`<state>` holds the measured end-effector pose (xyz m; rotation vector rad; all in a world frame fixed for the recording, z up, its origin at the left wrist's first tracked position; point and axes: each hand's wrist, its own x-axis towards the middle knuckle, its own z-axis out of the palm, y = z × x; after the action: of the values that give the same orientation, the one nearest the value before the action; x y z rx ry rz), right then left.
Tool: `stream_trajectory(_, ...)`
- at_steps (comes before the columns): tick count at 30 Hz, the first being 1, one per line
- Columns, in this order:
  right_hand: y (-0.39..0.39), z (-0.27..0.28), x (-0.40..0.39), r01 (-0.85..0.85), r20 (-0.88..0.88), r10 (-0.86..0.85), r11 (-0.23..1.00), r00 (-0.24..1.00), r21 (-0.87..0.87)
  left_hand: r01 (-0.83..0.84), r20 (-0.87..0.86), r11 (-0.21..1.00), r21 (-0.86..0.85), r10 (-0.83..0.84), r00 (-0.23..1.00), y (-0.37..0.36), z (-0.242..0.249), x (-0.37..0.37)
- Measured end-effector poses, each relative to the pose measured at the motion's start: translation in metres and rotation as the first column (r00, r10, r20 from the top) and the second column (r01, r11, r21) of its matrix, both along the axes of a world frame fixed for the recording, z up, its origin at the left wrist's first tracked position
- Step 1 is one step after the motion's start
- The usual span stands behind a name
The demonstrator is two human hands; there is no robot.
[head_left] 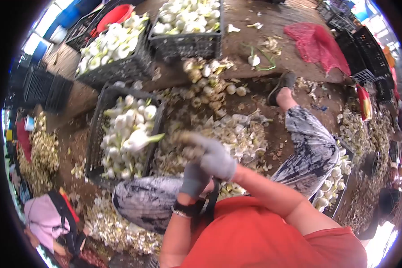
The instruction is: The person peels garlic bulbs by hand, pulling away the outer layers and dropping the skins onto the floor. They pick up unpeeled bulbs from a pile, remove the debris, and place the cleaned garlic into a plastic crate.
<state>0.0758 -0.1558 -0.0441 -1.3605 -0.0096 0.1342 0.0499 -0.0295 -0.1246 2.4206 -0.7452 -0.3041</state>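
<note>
My gloved right hand and gloved left hand are close together in front of my lap, the right one above the left. Their fingers are closed around a brownish garlic bulb, partly hidden and smeared by motion. Beyond them on the left stands a black crate of white garlic bulbs. One larger bulb with a green stem is over the pile, slightly blurred. Brown unpeeled garlic and loose skins lie in a heap in front of my hands.
Two more black crates full of white garlic stand ahead, one left and one centre. A pink mesh bag lies at the right. Another crate of bulbs is beside my right leg. A co-worker in pink is at lower left.
</note>
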Motion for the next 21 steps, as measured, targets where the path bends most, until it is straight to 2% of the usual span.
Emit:
stream_trajectory(1, -0.003, -0.032, -0.002, 0.014, 0.091, 0.008, 0.972, 0.996, -0.234, -0.132, -0.164, 0.991, 0.01, 0.131, 0.978, -0.003, -0.001, 0.006)
stream_trajectory(2, -0.013, -0.06, -0.003, 0.045, -0.08, -0.068, 0.965, 0.994, -0.258, -0.257, -0.328, 0.965, 0.049, 0.258, 0.909, -0.004, -0.002, 0.011)
stream_trajectory(3, -0.027, -0.088, -0.004, 0.067, -0.25, -0.14, 0.957, 0.958, -0.282, -0.247, -0.333, 0.968, 0.037, 0.245, 0.91, -0.003, -0.004, 0.017)
stream_trajectory(4, -0.04, -0.122, -0.004, 0.211, -0.402, -0.258, 0.965, 0.879, -0.158, -0.249, -0.402, 0.968, 0.022, 0.236, 0.884, 0.0, -0.007, 0.024)
stream_trajectory(5, -0.066, -0.13, -0.001, 0.134, -0.287, -0.297, 0.871, 0.911, -0.473, -0.248, -0.473, 0.969, 0.01, 0.223, 0.853, 0.0, -0.009, 0.028)
stream_trajectory(6, -0.089, -0.164, 0.003, 0.155, -0.259, -0.365, 0.796, 0.894, -0.585, -0.237, -0.483, 0.971, 0.007, 0.211, 0.85, -0.003, -0.011, 0.031)
stream_trajectory(7, -0.118, -0.176, 0.014, 0.021, -0.397, -0.354, 0.768, 0.847, -0.64, -0.341, -0.594, 0.937, -0.08, 0.23, 0.771, -0.006, -0.012, 0.033)
stream_trajectory(8, -0.138, -0.177, 0.03, 0.021, -0.394, -0.409, 0.715, 0.823, -0.699, -0.451, -0.698, 0.88, -0.145, 0.233, 0.678, -0.009, -0.015, 0.033)
stream_trajectory(9, -0.157, -0.178, 0.046, 0.018, -0.385, -0.461, 0.659, 0.799, -0.752, -0.479, -0.691, 0.85, -0.221, 0.21, 0.692, -0.012, -0.038, 0.027)
stream_trajectory(10, -0.183, -0.214, 0.057, 0.13, -0.25, -0.482, 0.624, 0.84, -0.771, -0.478, -0.697, 0.851, -0.219, 0.206, 0.687, -0.02, -0.038, 0.03)
stream_trajectory(12, -0.212, -0.215, 0.091, 0.083, -0.211, -0.497, 0.505, 0.842, -0.859, -0.408, -0.684, 0.883, -0.233, 0.149, 0.714, -0.034, -0.03, 0.037)
stream_trajectory(13, -0.224, -0.225, 0.108, 0.044, -0.218, -0.505, 0.456, 0.835, -0.889, -0.467, -0.779, 0.857, -0.219, 0.134, 0.612, -0.038, -0.035, 0.035)
stream_trajectory(14, -0.23, -0.215, 0.128, -0.119, -0.369, -0.509, 0.456, 0.778, -0.882, -0.466, -0.787, 0.861, -0.203, 0.14, 0.601, -0.042, -0.036, 0.036)
stream_trajectory(17, -0.239, -0.265, 0.151, -0.127, -0.35, -0.501, 0.426, 0.791, -0.896, -0.59, -0.906, 0.793, -0.15, 0.129, 0.403, -0.057, -0.027, 0.045)
stream_trajectory(19, -0.235, -0.294, 0.152, -0.162, -0.314, -0.412, 0.364, 0.855, -0.917, -0.584, -0.913, 0.803, -0.116, 0.145, 0.381, -0.061, -0.03, 0.048)
stream_trajectory(20, -0.233, -0.296, 0.15, -0.169, -0.327, -0.414, 0.374, 0.85, -0.912, -0.587, -0.915, 0.803, -0.105, 0.152, 0.372, -0.062, -0.032, 0.048)
stream_trajectory(21, -0.229, -0.291, 0.148, -0.201, -0.41, -0.417, 0.46, 0.811, -0.865, -0.583, -0.917, 0.807, -0.091, 0.16, 0.365, -0.062, -0.032, 0.049)
